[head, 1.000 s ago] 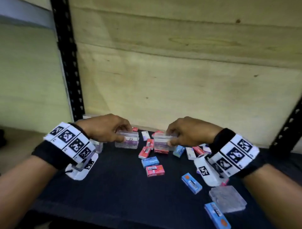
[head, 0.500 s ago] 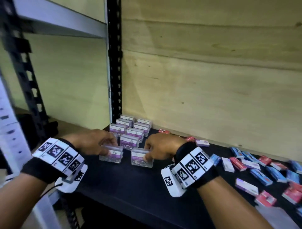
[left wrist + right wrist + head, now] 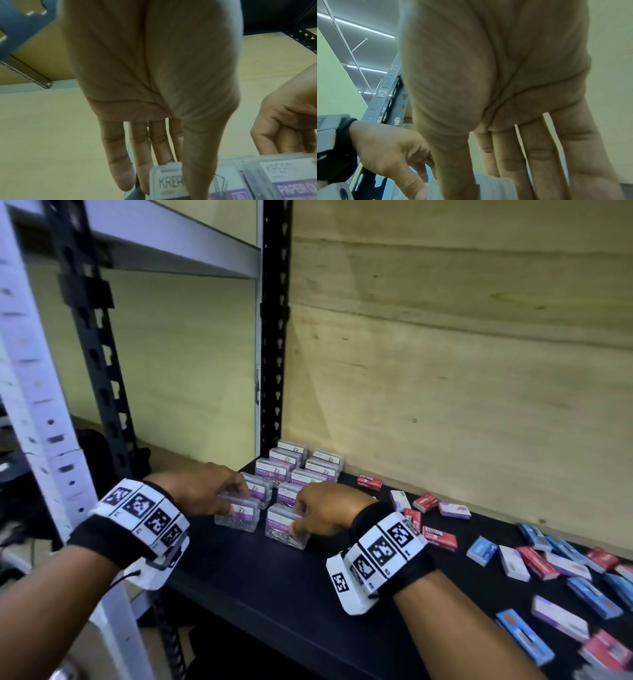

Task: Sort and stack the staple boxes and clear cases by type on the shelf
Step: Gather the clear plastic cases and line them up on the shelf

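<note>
Head view down onto shelf [image 3: 239, 577], wrist views beneath palms

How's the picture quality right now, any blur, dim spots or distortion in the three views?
Head view: wide-angle bending of the shelf posts, dim light, motion smear at the lower right over the staple boxes. Left wrist view: left hand soft and close, the clear case label readable but blurry. Right wrist view: right hand fills the frame, ceiling lights glare.

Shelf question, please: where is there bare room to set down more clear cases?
Bare black shelf lies along the front edge, before the two held clear cases, between the wrists. The right side is crowded with scattered staple boxes; the back-left corner holds the case rows.
</note>
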`<act>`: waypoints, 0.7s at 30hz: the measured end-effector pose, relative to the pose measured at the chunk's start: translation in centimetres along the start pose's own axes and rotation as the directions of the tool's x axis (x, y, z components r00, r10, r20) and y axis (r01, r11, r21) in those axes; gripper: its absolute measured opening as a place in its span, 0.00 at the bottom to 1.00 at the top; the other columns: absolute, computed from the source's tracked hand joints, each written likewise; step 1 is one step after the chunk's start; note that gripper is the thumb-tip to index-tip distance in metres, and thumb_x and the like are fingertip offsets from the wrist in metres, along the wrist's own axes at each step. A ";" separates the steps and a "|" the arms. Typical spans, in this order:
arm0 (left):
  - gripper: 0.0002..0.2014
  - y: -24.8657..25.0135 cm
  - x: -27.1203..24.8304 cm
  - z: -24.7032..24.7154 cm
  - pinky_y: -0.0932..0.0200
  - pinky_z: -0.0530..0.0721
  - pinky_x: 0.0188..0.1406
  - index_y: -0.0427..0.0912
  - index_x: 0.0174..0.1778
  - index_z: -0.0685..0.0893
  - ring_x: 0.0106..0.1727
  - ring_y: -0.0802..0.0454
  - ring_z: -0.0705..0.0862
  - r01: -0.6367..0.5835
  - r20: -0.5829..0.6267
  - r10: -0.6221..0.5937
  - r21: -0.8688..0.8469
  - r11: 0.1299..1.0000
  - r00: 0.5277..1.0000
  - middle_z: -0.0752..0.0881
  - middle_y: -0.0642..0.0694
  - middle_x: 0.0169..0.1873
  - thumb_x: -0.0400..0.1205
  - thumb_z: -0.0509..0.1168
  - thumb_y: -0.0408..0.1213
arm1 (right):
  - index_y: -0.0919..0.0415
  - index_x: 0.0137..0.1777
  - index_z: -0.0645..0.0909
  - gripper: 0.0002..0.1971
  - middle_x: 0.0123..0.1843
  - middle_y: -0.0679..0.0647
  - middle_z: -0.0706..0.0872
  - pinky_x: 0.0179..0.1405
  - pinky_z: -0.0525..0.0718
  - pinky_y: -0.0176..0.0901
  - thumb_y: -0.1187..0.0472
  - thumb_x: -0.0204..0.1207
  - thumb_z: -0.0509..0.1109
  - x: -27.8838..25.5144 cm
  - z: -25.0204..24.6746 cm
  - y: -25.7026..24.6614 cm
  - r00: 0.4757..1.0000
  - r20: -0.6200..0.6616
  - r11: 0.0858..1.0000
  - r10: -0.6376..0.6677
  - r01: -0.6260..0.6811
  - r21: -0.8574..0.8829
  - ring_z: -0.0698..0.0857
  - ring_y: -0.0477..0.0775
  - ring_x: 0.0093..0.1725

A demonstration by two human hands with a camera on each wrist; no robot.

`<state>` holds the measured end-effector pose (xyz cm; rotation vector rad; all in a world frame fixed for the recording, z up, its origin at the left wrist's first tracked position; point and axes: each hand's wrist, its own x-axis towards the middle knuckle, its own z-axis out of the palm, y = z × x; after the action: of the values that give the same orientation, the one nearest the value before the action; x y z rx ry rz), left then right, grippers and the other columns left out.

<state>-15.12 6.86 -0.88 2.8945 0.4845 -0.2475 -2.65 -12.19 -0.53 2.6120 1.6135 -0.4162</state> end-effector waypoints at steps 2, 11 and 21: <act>0.12 -0.1 0.2 0.1 0.62 0.78 0.52 0.63 0.57 0.79 0.54 0.61 0.80 -0.004 -0.019 0.004 0.007 1.000 1.000 0.82 0.62 0.54 0.81 0.70 0.42 | 0.62 0.52 0.85 0.16 0.48 0.56 0.88 0.37 0.79 0.45 0.48 0.80 0.71 0.4 0.1 -0.3 1.000 -0.015 1.000 -0.003 0.003 -0.003 0.83 0.55 0.43; 0.14 -0.4 0.8 0.4 0.63 0.76 0.51 0.58 0.61 0.81 0.54 0.60 0.80 -0.011 -0.080 0.012 0.007 1.000 0.997 0.82 0.58 0.56 0.81 0.70 0.40 | 0.62 0.55 0.83 0.15 0.51 0.56 0.87 0.47 0.85 0.49 0.49 0.80 0.71 1.2 0.2 -0.7 0.999 -0.053 1.000 -0.007 0.007 -0.003 0.86 0.58 0.49; 0.18 -0.7 0.9 0.5 0.57 0.78 0.61 0.59 0.64 0.81 0.58 0.59 0.77 -0.027 -0.140 0.033 0.050 0.998 0.990 0.79 0.57 0.60 0.80 0.71 0.41 | 0.62 0.57 0.81 0.15 0.49 0.55 0.84 0.41 0.78 0.46 0.49 0.82 0.70 1.4 0.3 -1.0 0.997 -0.081 0.999 -0.004 0.001 -0.036 0.84 0.57 0.48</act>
<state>-14.63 7.68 -1.67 2.9768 0.4634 -0.0514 -3.04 -10.56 -1.10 2.6330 1.6317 -0.2814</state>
